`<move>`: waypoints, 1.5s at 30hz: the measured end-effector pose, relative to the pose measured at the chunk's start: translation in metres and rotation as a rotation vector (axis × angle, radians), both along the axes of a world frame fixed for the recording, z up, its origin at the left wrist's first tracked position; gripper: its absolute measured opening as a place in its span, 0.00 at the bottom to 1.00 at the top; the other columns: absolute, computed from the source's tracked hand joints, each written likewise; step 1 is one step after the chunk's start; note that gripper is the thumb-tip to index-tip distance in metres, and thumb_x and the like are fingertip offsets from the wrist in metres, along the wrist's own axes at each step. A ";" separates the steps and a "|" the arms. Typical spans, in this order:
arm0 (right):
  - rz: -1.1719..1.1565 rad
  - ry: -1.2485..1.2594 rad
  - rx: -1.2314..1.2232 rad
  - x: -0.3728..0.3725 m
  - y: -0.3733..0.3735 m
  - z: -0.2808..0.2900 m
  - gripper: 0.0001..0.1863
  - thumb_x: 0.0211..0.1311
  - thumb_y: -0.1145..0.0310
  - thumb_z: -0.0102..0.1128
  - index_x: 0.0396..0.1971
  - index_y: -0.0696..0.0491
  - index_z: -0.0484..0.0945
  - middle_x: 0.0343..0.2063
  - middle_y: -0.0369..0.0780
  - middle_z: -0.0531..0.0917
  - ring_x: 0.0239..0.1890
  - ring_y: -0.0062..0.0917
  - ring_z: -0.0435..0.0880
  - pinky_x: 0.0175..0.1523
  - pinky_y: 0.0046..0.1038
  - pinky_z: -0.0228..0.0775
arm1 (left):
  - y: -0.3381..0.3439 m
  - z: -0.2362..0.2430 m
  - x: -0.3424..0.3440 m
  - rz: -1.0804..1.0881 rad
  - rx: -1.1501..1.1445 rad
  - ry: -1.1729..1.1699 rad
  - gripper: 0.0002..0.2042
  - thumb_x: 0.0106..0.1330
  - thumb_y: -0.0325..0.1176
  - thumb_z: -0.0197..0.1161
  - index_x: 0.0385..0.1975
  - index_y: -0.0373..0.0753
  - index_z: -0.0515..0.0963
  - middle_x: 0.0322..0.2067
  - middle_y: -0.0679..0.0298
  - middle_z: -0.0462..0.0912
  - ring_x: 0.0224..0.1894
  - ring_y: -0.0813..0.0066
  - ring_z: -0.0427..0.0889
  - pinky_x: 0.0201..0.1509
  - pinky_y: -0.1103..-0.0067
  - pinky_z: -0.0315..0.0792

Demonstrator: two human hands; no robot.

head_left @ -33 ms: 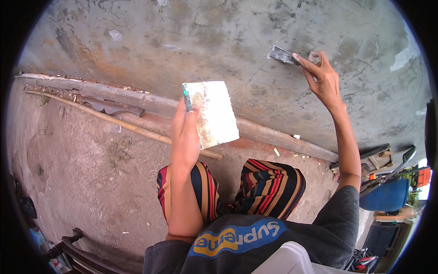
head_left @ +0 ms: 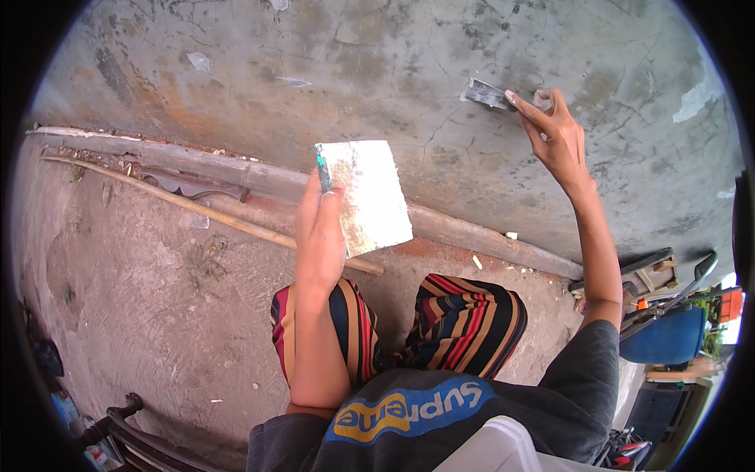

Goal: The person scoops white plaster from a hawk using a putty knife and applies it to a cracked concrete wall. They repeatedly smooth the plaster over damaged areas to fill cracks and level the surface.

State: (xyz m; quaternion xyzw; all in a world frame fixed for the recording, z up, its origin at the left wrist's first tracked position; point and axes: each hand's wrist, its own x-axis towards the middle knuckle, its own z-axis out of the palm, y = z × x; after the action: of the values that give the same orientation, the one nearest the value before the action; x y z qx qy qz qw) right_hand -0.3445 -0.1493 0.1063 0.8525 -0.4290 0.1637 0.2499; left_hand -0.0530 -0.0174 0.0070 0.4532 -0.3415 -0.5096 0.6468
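My left hand grips a square board with a bright white, stained face and a green-flecked edge, held out above my knees in striped cloth. My right hand is closed on a flat dark scraper, whose blade lies against the cracked grey wall over a small pale smear. Other pale patches show on the wall.
A long wooden pole lies along a ledge at the wall's foot. At the right are a blue drum and leaning metal and wooden objects. Dark metal bars stand at the lower left.
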 end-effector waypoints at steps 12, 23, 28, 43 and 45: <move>0.022 -0.144 -0.105 0.005 0.015 -0.014 0.22 0.54 0.72 0.66 0.49 0.34 0.82 0.31 0.36 0.72 0.19 0.21 0.71 0.20 0.26 0.63 | -0.002 0.001 -0.001 0.001 0.024 0.053 0.18 0.71 0.33 0.43 0.52 0.26 0.68 0.44 0.57 0.77 0.46 0.74 0.74 0.53 0.78 0.66; 0.040 -0.143 -0.227 -0.006 -0.002 -0.012 0.23 0.53 0.73 0.67 0.49 0.33 0.82 0.32 0.35 0.73 0.19 0.19 0.71 0.20 0.25 0.63 | -0.004 -0.005 0.002 -0.025 0.004 0.005 0.19 0.71 0.33 0.43 0.54 0.27 0.67 0.46 0.58 0.77 0.46 0.74 0.74 0.53 0.78 0.65; 0.092 -0.185 -0.160 0.001 0.000 -0.014 0.24 0.52 0.73 0.68 0.49 0.33 0.82 0.32 0.35 0.73 0.20 0.18 0.72 0.20 0.25 0.63 | -0.005 -0.003 0.001 -0.028 0.032 0.052 0.19 0.71 0.33 0.43 0.54 0.27 0.67 0.46 0.57 0.77 0.45 0.74 0.74 0.53 0.79 0.66; -0.051 -0.190 -0.111 0.021 0.023 -0.032 0.24 0.53 0.74 0.67 0.50 0.36 0.81 0.35 0.36 0.74 0.20 0.17 0.74 0.22 0.22 0.66 | -0.003 -0.002 0.004 -0.012 0.050 0.031 0.18 0.70 0.34 0.44 0.54 0.27 0.67 0.46 0.58 0.77 0.46 0.74 0.74 0.53 0.79 0.66; -0.110 -0.171 -0.147 0.026 0.023 -0.036 0.24 0.53 0.74 0.67 0.51 0.37 0.81 0.35 0.37 0.75 0.19 0.17 0.75 0.23 0.21 0.66 | -0.002 0.003 0.001 -0.008 0.075 0.010 0.18 0.70 0.34 0.44 0.54 0.28 0.68 0.46 0.58 0.77 0.46 0.74 0.74 0.53 0.79 0.65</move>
State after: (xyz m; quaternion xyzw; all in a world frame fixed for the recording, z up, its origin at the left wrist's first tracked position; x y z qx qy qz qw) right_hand -0.3188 -0.1262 0.0701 0.7898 -0.4818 0.2531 0.2829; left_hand -0.0515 -0.0190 0.0097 0.4732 -0.3209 -0.5269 0.6289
